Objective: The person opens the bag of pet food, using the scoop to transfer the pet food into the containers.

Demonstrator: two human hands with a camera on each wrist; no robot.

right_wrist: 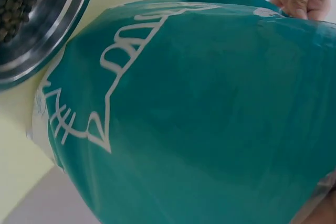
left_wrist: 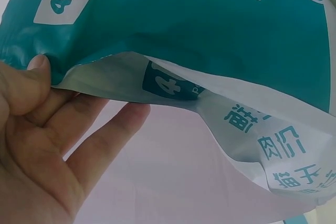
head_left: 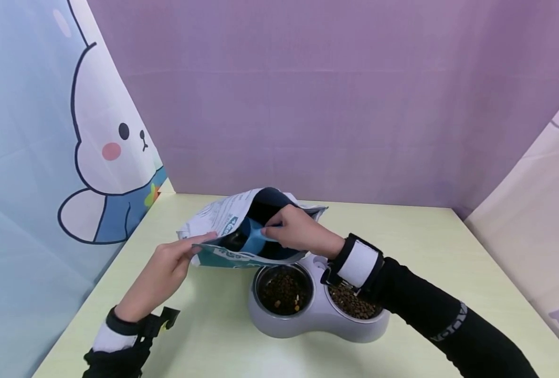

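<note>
A teal and white pet-food bag (head_left: pixel 220 212) gapes open above the pet bowls, its dark lining showing. My left hand (head_left: pixel 158 275) pinches the near-left edge of its mouth between thumb and fingers; the left wrist view shows the thumb (left_wrist: pixel 39 69) on the teal side. At the mouth, my right hand (head_left: pixel 303 231) pinches the handle of a blue scoop (head_left: pixel 254 237), whose far end sits inside the bag. What the scoop holds cannot be made out. In the right wrist view the bag's teal front (right_wrist: pixel 210 108) hides the scoop.
A pale lilac double feeder (head_left: pixel 317 323) stands on the light table (head_left: pixel 203 336) just in front of the bag. Brown kibble lies in its left steel bowl (head_left: pixel 284 289) and right bowl (head_left: pixel 355 302), the latter partly under my right wrist. A purple cloth (head_left: pixel 355 105) hangs behind.
</note>
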